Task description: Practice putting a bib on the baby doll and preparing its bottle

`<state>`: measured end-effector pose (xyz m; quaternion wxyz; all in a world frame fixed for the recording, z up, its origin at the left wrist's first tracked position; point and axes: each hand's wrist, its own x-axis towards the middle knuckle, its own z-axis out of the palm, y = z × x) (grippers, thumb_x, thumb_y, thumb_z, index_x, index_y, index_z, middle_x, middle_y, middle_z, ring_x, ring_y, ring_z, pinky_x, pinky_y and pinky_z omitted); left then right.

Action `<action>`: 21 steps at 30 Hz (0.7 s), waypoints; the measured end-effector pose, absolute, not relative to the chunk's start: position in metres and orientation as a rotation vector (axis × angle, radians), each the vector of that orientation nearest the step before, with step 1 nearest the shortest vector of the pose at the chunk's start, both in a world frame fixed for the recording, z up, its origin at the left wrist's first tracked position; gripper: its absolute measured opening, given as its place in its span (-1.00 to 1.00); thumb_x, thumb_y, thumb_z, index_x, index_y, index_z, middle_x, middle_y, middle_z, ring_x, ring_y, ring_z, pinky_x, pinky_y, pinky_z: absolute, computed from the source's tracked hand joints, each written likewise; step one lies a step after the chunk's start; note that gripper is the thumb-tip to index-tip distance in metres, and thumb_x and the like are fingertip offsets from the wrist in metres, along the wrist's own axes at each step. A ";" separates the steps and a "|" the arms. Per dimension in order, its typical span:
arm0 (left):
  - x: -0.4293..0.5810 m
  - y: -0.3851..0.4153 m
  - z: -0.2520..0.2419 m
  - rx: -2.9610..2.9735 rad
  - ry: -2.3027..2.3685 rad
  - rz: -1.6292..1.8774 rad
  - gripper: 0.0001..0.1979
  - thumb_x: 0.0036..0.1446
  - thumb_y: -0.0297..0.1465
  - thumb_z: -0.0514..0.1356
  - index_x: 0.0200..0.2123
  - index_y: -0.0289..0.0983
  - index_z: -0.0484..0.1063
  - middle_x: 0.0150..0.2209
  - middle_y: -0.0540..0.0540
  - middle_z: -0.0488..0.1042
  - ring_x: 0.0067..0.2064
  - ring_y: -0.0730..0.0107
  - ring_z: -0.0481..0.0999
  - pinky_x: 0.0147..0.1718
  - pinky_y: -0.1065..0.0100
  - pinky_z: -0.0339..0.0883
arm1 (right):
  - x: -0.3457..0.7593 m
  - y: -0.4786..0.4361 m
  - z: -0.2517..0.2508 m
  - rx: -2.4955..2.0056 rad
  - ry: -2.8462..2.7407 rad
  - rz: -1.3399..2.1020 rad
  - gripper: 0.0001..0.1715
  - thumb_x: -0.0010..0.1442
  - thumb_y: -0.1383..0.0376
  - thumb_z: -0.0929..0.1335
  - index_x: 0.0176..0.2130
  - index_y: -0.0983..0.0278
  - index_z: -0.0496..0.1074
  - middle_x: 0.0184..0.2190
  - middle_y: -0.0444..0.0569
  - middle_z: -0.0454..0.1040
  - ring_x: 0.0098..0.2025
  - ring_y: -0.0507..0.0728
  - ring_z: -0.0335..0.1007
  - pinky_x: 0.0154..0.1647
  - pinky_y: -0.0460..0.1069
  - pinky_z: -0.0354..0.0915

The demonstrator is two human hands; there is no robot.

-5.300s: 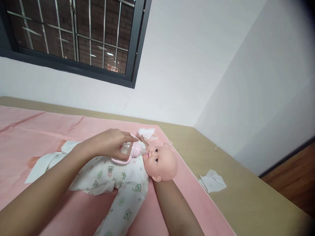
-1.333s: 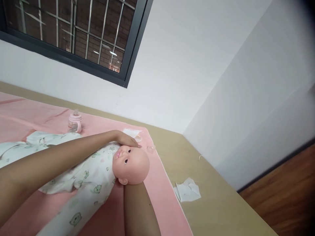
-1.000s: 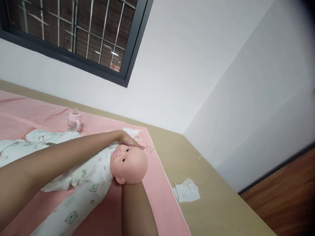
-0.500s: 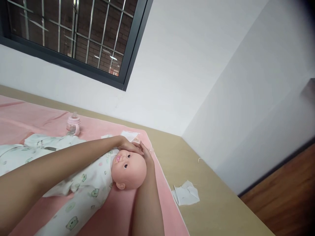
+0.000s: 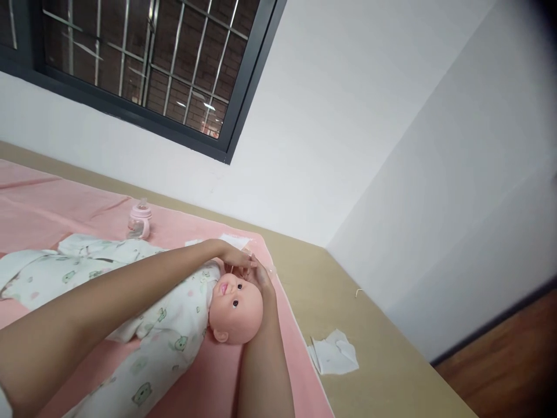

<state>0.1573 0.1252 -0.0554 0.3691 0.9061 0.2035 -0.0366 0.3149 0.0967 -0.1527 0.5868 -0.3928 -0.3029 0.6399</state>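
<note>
A bald baby doll (image 5: 237, 313) lies on its back on a pink cloth (image 5: 300, 360), dressed in white clothes with green animal prints. Across its chest reaches my left arm, and my left hand (image 5: 235, 255) is bent down at the far side of the doll's head, fingers closed. From below, my right hand (image 5: 262, 277) comes round the crown of the head, its fingers curled in to meet the left fingertips. What the fingers pinch there is too small and too hidden to make out.
A pink-lidded baby bottle (image 5: 140, 219) stands on the cloth beyond the doll. White tissue (image 5: 235, 240) lies behind my hands, and a crumpled tissue (image 5: 335, 353) rests on the tan tabletop (image 5: 369, 371) to the right. Behind are a white wall and a barred window (image 5: 143, 64).
My hands have lifted slightly off the side of the doll's head, and their fingertips have come together. The whole view has shifted a little, with the scene sliding right.
</note>
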 end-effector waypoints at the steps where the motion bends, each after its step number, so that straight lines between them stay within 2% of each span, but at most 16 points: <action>1: 0.151 0.127 -0.049 2.362 0.545 -0.090 -0.50 0.19 -0.02 -0.03 -0.16 -0.29 0.47 -0.21 -0.21 0.56 -0.30 0.21 0.55 -0.21 0.22 0.42 | 0.315 0.099 -0.154 -0.898 -0.704 1.477 -0.72 0.14 0.20 0.40 -0.16 0.29 0.47 -0.28 -0.03 0.58 -0.26 0.07 0.54 -0.08 -0.03 0.44; 4: 0.125 0.129 -0.032 2.487 0.643 -0.041 -0.58 0.21 -0.15 0.00 -0.04 -0.27 0.42 -0.14 -0.20 0.55 -0.23 0.21 0.54 -0.13 0.22 0.36 | 0.315 0.106 -0.157 -0.836 -0.715 1.463 -0.73 0.14 0.22 0.40 -0.16 0.30 0.46 -0.17 -0.02 0.56 -0.18 0.09 0.55 0.02 -0.01 0.41; 8: 0.087 0.118 -0.017 2.621 0.817 0.085 -0.62 0.21 -0.25 -0.01 0.01 -0.23 0.41 -0.07 -0.19 0.52 -0.11 0.15 0.49 -0.14 0.23 0.31 | 0.314 0.110 -0.160 -0.829 -0.731 1.479 -0.70 0.09 0.19 0.43 -0.18 0.30 0.45 -0.09 0.01 0.51 -0.11 0.14 0.54 0.06 0.06 0.40; 12: 0.057 0.101 -0.016 2.695 0.927 0.252 -0.61 0.26 -0.24 -0.07 -0.01 -0.17 0.44 -0.05 -0.14 0.52 -0.11 0.14 0.47 -0.21 0.27 0.27 | 0.310 0.107 -0.159 -0.839 -0.773 1.482 -0.66 0.08 0.19 0.44 -0.15 0.28 0.44 -0.09 -0.02 0.51 -0.10 0.12 0.53 0.09 0.03 0.37; 17: 0.036 0.083 -0.016 2.648 1.035 0.377 -0.61 0.27 -0.21 -0.08 -0.02 -0.15 0.45 -0.11 -0.12 0.54 -0.14 0.13 0.48 -0.25 0.27 0.25 | 0.301 0.098 -0.153 -0.865 -0.810 1.450 -0.62 0.04 0.17 0.45 -0.15 0.27 0.45 -0.22 -0.04 0.55 -0.11 0.10 0.51 0.08 0.03 0.35; 21: 0.026 0.079 -0.010 2.655 1.058 0.406 -0.59 0.28 -0.20 -0.11 -0.02 -0.14 0.45 -0.10 -0.10 0.54 -0.12 0.13 0.49 -0.24 0.28 0.25 | 0.295 0.089 -0.146 -0.890 -0.815 1.386 -0.58 0.04 0.14 0.44 -0.09 0.22 0.46 -0.11 0.01 0.53 -0.02 0.14 0.47 0.06 0.05 0.36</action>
